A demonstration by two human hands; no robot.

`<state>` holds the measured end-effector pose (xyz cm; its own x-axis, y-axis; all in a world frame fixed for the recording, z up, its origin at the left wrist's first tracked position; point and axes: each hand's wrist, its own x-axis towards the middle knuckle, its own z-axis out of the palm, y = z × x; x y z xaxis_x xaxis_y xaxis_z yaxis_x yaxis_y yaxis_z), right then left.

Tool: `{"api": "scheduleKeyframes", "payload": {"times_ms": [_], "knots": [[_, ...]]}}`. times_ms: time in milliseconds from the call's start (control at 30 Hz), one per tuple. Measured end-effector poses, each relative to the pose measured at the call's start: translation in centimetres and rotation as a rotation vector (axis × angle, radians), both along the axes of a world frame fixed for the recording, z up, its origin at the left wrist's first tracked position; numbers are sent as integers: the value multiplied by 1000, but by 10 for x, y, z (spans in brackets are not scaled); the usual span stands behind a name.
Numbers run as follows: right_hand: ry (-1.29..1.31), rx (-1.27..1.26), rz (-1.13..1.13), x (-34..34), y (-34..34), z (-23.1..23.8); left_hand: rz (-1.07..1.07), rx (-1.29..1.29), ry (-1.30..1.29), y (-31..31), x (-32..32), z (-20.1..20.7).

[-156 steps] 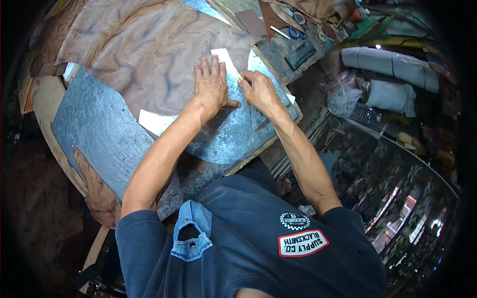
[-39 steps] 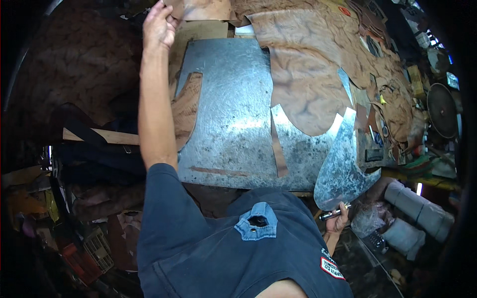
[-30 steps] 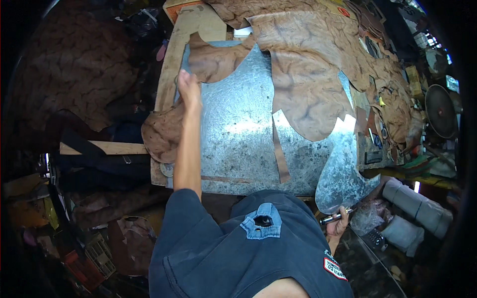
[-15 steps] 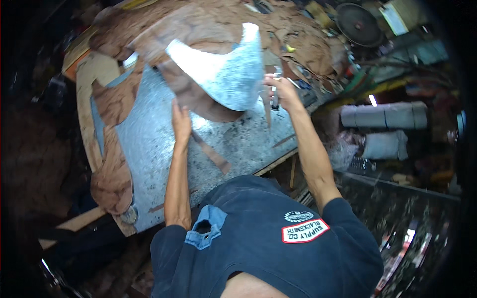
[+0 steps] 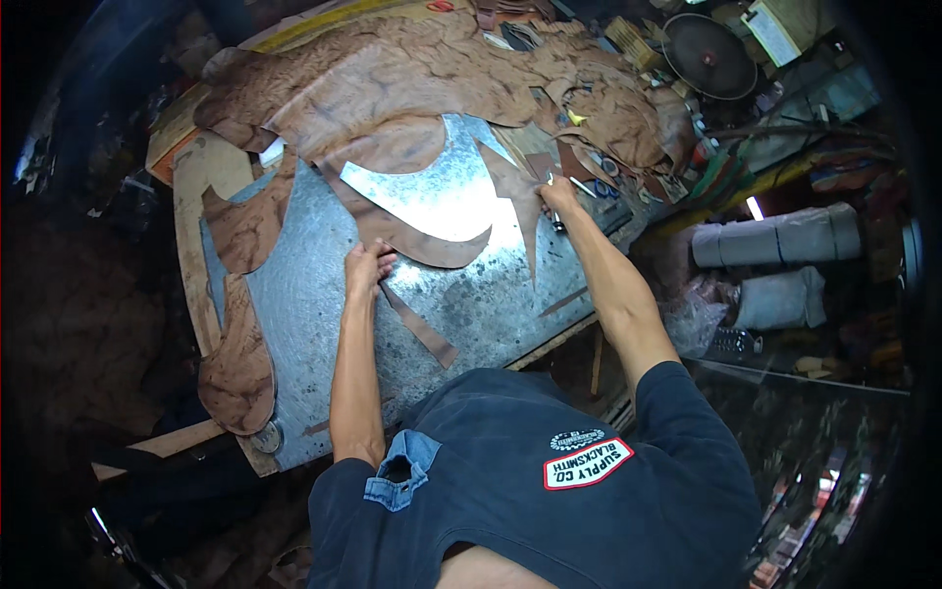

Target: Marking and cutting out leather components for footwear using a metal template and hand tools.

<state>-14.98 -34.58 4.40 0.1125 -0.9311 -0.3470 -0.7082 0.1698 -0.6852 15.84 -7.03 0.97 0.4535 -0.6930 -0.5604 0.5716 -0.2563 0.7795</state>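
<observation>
My left hand (image 5: 367, 267) rests at the lower edge of a curved brown leather piece (image 5: 432, 252), its fingers loosely bent and apart. My right hand (image 5: 559, 199) is closed around a slim tool (image 5: 558, 224) with a dark lower end; its exact kind is partly hidden by the fingers. Between the hands, a bright silver sheet shape (image 5: 422, 206) with a concave upper edge lies against the curved leather. Close by my right hand, a pointed leather offcut (image 5: 528, 221) hangs toward me over the metal tabletop (image 5: 324, 314). Below my left hand lies a narrow leather strip (image 5: 422, 327).
A large wrinkled brown hide (image 5: 392, 74) covers the far side. Cut leather pieces (image 5: 235, 363) lie along the left edge. Scissors (image 5: 608, 169) sit beyond my right hand. To the right are wrapped rolls (image 5: 775, 236) and a round dark disc (image 5: 708, 52).
The silver shape, raised and blurred before, now sits lower against the leather. My left hand's fingers have bent from straight. The view has shifted slightly.
</observation>
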Motion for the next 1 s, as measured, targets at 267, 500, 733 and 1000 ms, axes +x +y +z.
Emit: {"api": "scheduleKeyframes", "payload": {"times_ms": [267, 500, 733, 1000], "knots": [[-19, -236, 218, -27, 4, 32, -45, 28, -3, 31, -19, 23], [-83, 81, 292, -84, 67, 73, -104, 119, 36, 113, -71, 38], [-40, 251, 286, -118, 99, 37, -40, 146, 54, 168, -92, 48], [142, -516, 464, -81, 136, 40, -343, 42, -1314, 156, -121, 32]]}}
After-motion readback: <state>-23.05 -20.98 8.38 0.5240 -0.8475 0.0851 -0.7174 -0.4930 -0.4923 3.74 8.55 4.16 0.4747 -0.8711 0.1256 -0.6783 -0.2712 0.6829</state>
